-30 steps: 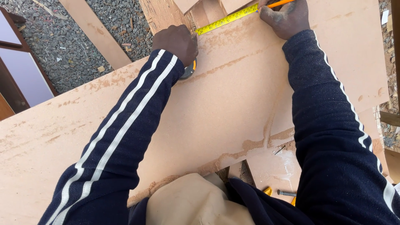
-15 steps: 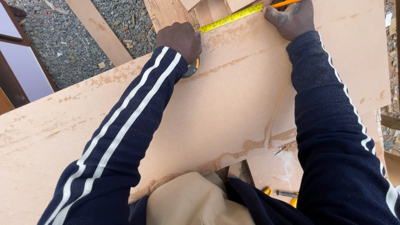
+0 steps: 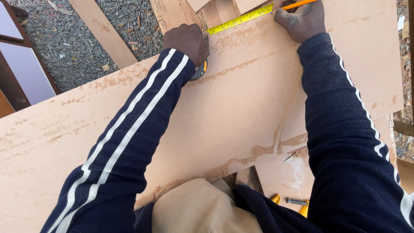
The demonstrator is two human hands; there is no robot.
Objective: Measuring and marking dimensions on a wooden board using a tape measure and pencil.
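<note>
Hardly anything has shifted since a moment ago: both hands have crept a touch to the right along the board's far edge. The left hand (image 3: 186, 42) is closed down over the tape measure case (image 3: 199, 71), of which only a grey and orange sliver shows under the wrist. Its yellow tape blade (image 3: 239, 18) runs flat and taut along the edge of the pale brown board (image 3: 224, 112), up to the right hand (image 3: 302, 19). That hand's grip is shut on an orange pencil (image 3: 304, 3), tip at the blade. Sawdust streaks the board. Lower right, a screw (image 3: 296, 201) lies on an offcut; no containers anywhere.
</note>
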